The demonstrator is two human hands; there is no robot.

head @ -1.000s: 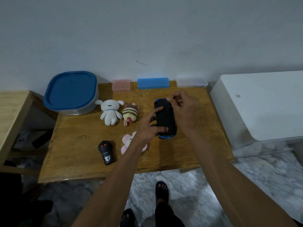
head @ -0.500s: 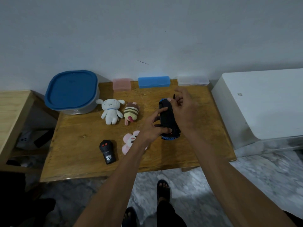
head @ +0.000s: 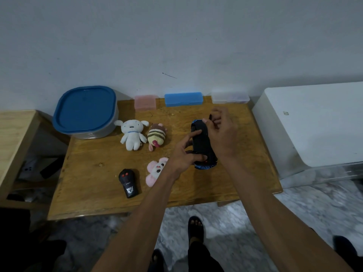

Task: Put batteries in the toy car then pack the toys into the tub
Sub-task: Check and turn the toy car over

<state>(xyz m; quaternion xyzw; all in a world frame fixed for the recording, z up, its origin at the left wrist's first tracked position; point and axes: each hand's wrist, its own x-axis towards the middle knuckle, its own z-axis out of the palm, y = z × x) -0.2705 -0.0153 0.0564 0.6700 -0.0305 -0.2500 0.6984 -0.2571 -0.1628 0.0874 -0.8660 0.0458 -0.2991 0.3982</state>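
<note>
The black plastic toy car (head: 202, 146), underside up, is held over the wooden desk (head: 94, 173) right of centre by the left hand (head: 186, 154); a small dark piece (head: 210, 117) is pinched in the right hand's (head: 222, 132) grip.

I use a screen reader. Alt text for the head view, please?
Both hands hold a black toy car over a wooden table: left hand, right hand. Three plush toys, a remote and a lidded blue tub sit to its left.
</note>
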